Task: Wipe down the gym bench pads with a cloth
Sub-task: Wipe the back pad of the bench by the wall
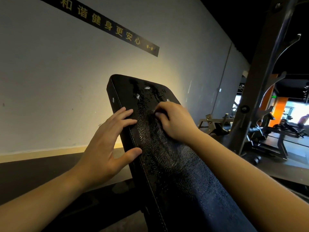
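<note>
A black textured bench pad (167, 164) slopes up and away from me, its top end (133, 84) near the wall. Wet streaks and a few pale droplets (147, 88) lie on its upper part. My left hand (107, 148) rests on the pad's left edge, with its fingers spread and straight and the thumb on the stitched seam. My right hand (173, 121) sits on the pad's upper middle, its fingers curled round a dark cloth (154, 122). The cloth is hard to tell apart from the pad.
A pale wall (66, 81) with a black sign strip (107, 25) stands behind the bench. A steel rack upright (260, 81) with hooks rises on the right. Beyond it are more gym machines (267, 131) and a distant person (302, 121). Dark floor lies to the left.
</note>
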A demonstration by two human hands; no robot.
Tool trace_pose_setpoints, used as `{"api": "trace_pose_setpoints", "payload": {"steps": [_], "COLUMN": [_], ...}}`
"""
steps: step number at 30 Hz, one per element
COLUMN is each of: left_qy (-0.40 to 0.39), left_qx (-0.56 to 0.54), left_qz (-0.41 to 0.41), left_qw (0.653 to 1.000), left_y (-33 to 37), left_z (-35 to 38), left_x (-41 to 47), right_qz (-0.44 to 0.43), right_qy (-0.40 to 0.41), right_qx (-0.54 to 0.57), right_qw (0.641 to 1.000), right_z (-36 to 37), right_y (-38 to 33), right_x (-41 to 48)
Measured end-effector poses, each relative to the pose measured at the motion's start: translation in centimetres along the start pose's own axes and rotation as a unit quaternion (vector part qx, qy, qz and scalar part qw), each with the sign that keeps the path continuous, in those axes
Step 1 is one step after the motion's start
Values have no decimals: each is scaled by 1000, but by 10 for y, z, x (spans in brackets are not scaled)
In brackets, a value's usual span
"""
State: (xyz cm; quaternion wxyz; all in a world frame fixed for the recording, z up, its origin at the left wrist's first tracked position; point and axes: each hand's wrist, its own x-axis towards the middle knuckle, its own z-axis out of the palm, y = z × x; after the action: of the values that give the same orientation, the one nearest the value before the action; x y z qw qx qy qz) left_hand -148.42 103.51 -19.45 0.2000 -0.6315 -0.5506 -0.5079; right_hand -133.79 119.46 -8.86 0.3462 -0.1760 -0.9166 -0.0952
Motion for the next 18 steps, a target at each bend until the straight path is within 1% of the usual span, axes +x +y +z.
{"api": "trace_pose_setpoints", "payload": {"steps": [2,4,5,6,8,10,11,12,13,14,16,17,18], "left_qy": [-2,8,15,20,22,14,11,9,6,3,2,2,2], "left_qx": [3,-2,-5,-7,-9,-8,-7,-6,-4,-2,0,-3,-7], "left_qz": [2,5,7,8,10,10,8,7,5,5,9,10,10], "left_qw": [1000,1000,1000,1000,1000,1000,1000,1000,1000,1000,1000,1000,1000], "left_y": [-1,0,1,2,2,1,1,0,0,-1,-2,-3,-3], "left_z": [-2,0,2,4,5,4,3,2,1,1,0,0,0], "left_x": [-2,-1,0,1,1,1,1,1,1,1,1,1,0], "right_qz": [-4,-31,-49,-56,-36,51,96,121,123,104,24,-11,-27], "right_qy": [-15,-59,-77,-81,-34,27,49,67,76,75,68,70,73], "right_qx": [44,109,128,123,68,13,5,12,30,47,78,96,110], "right_qw": [999,992,987,987,996,998,994,990,989,991,994,993,991], "right_z": [-6,-18,-23,-25,-15,0,5,11,16,18,17,13,9], "right_y": [3,2,2,4,15,21,18,11,-3,-21,-52,-59,-56], "right_x": [-29,-69,-85,-91,-73,-33,-12,5,13,11,-22,-46,-70]}}
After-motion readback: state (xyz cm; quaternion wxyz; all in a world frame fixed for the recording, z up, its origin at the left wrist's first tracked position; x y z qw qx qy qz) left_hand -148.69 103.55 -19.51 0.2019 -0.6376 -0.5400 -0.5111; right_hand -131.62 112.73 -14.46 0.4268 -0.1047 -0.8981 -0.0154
